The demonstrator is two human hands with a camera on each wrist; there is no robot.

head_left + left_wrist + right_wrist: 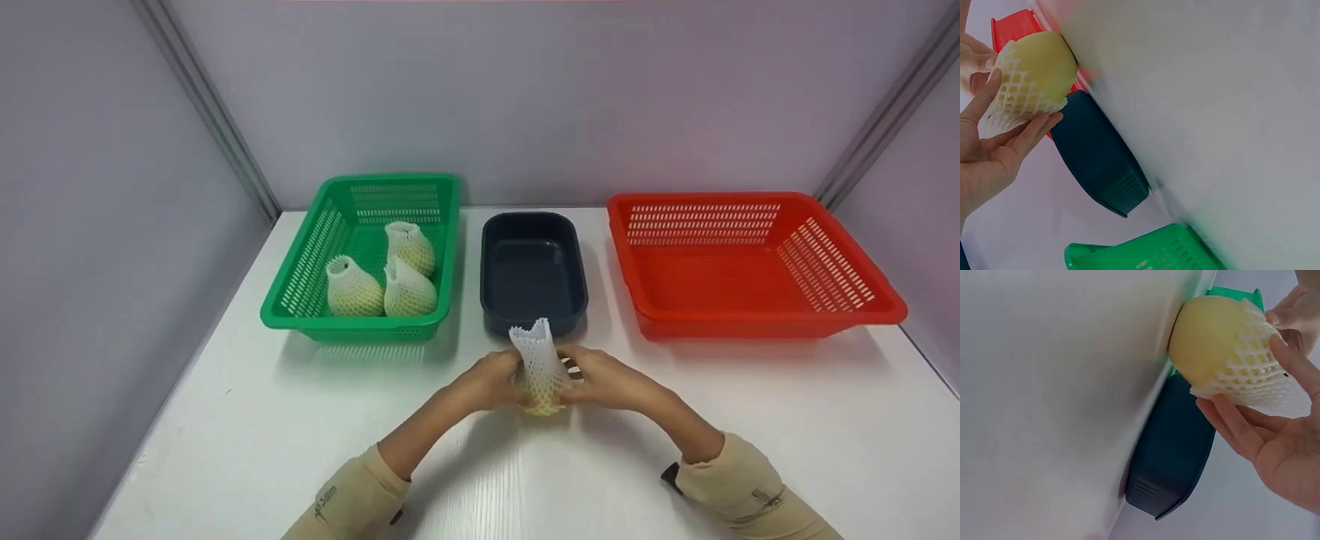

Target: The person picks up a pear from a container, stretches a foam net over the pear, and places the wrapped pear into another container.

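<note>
A round yellow fruit [1053, 59] stands on the white table in front of the dark blue tub [531, 281]. A white foam fruit net [537, 356] covers its upper part and rises loose above it; in both wrist views the lower part of the fruit [1202, 337] is bare. From the left, my left hand [491, 381] holds the net's lower edge between thumb and fingers. My right hand [611, 379] grips the same net from the opposite side, fingertips close to its edge.
Back left is a green basket [352, 324] holding several netted fruits, one of them a front-left fruit [354, 292]. A red basket [757, 315] stands at the right, its bottom showing. Pale walls [525, 97] enclose the table's back and sides.
</note>
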